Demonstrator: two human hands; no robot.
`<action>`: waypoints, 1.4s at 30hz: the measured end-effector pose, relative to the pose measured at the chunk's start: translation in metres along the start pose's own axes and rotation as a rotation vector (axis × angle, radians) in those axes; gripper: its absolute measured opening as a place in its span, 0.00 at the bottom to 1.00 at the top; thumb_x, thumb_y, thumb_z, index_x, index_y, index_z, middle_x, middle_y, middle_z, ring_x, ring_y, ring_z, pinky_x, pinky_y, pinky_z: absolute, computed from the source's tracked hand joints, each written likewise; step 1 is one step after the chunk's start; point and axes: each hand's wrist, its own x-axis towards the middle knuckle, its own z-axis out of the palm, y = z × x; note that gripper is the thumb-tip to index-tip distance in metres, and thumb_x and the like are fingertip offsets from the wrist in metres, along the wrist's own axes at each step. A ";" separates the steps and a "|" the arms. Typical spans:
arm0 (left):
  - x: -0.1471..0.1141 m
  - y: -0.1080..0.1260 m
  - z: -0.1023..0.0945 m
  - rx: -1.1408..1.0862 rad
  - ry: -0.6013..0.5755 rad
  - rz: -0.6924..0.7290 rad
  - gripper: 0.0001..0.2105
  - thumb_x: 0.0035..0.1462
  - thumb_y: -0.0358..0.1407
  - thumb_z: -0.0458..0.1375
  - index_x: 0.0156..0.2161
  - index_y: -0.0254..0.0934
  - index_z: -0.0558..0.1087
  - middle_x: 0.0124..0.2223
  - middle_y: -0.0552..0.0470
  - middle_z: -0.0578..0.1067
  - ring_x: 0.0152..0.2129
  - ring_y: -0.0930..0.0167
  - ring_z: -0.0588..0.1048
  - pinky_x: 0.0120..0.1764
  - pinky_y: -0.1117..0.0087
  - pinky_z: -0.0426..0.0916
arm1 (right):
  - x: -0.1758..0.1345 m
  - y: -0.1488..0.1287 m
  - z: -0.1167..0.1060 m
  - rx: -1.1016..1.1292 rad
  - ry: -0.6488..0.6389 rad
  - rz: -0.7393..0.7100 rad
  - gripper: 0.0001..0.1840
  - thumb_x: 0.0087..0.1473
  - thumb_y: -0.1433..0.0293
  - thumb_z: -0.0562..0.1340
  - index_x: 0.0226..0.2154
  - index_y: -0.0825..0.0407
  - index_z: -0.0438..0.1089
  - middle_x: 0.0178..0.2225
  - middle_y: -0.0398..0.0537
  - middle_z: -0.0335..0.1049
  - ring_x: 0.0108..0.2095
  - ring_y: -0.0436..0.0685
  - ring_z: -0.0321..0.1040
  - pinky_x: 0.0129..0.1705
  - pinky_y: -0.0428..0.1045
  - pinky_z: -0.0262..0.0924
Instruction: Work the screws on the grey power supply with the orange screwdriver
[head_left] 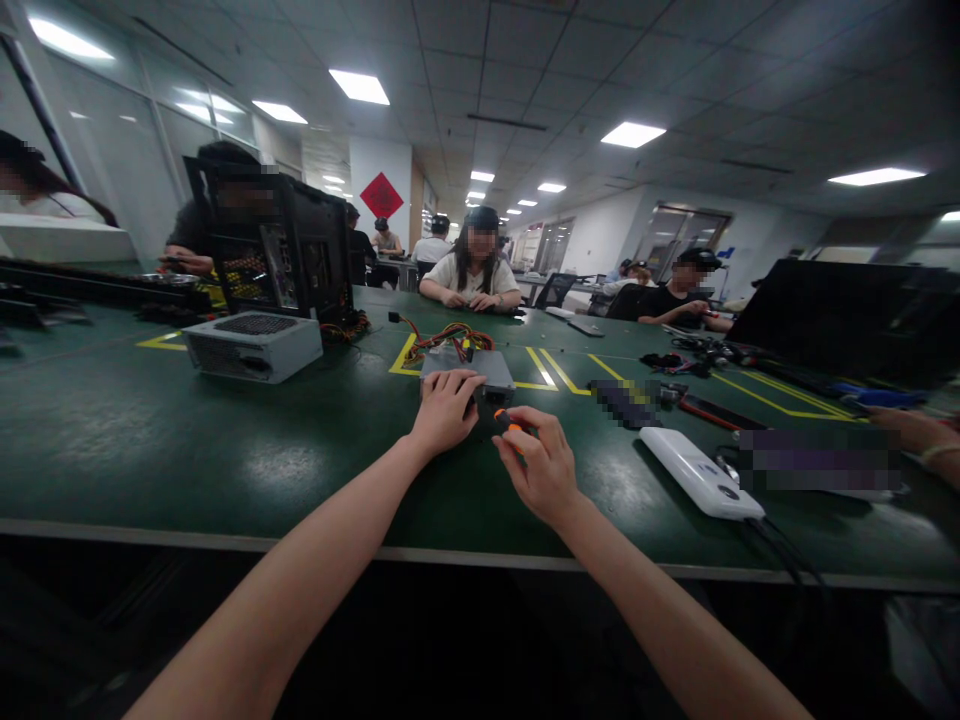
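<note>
I've got my left hand (444, 412) over the power supply (492, 370), probably steadying it, can't tell if gripping; right hand (541, 468) fingers pinch a screwdriver (507, 420).

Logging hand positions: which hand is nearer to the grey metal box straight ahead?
Left. The left hand rests on the box; the right hand, holding an orange-and-black tool, is short of its near right corner.

Tiled ceiling (525, 70), glowing panels (634, 134), white wall (607, 225)
</note>
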 end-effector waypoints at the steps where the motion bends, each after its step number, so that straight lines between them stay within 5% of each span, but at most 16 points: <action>1: 0.000 0.000 0.000 0.000 0.001 0.000 0.20 0.52 0.32 0.52 0.51 0.42 0.64 0.52 0.49 0.67 0.48 0.63 0.63 0.52 0.59 0.51 | 0.000 0.000 0.000 0.006 -0.002 -0.009 0.16 0.50 0.78 0.57 0.42 0.48 0.58 0.45 0.53 0.60 0.46 0.58 0.62 0.42 0.55 0.66; 19: 0.001 0.004 0.002 -0.001 0.031 -0.038 0.16 0.55 0.34 0.51 0.50 0.42 0.65 0.50 0.49 0.68 0.48 0.65 0.64 0.52 0.59 0.52 | -0.003 -0.001 0.004 -0.040 -0.013 -0.061 0.12 0.50 0.76 0.58 0.38 0.49 0.60 0.41 0.52 0.65 0.42 0.55 0.65 0.39 0.51 0.66; 25: 0.001 0.003 0.003 -0.015 0.014 -0.042 0.16 0.55 0.34 0.51 0.50 0.43 0.65 0.51 0.49 0.68 0.48 0.65 0.64 0.52 0.59 0.51 | -0.005 -0.002 0.004 0.022 -0.067 -0.093 0.17 0.51 0.78 0.55 0.43 0.49 0.56 0.47 0.56 0.62 0.48 0.56 0.63 0.40 0.51 0.66; 31: 0.001 0.002 0.005 -0.022 0.038 -0.046 0.16 0.55 0.33 0.51 0.50 0.42 0.65 0.51 0.50 0.68 0.48 0.65 0.63 0.53 0.60 0.50 | 0.000 0.002 -0.007 -0.111 -0.004 -0.034 0.10 0.51 0.69 0.61 0.36 0.49 0.58 0.36 0.51 0.66 0.37 0.55 0.66 0.35 0.51 0.64; 37: 0.002 0.002 0.005 -0.028 0.019 -0.049 0.16 0.55 0.33 0.50 0.50 0.42 0.65 0.50 0.50 0.68 0.48 0.65 0.63 0.53 0.60 0.50 | 0.006 -0.006 -0.023 -0.007 -0.183 0.219 0.05 0.55 0.74 0.53 0.36 0.50 0.58 0.39 0.51 0.66 0.39 0.54 0.68 0.36 0.49 0.64; 42: 0.001 0.002 0.004 -0.018 0.031 -0.048 0.15 0.56 0.33 0.50 0.49 0.42 0.65 0.50 0.50 0.68 0.48 0.65 0.63 0.53 0.60 0.51 | 0.013 -0.021 -0.024 -0.074 -0.298 0.234 0.02 0.55 0.73 0.53 0.33 0.51 0.61 0.39 0.51 0.67 0.38 0.55 0.67 0.38 0.50 0.64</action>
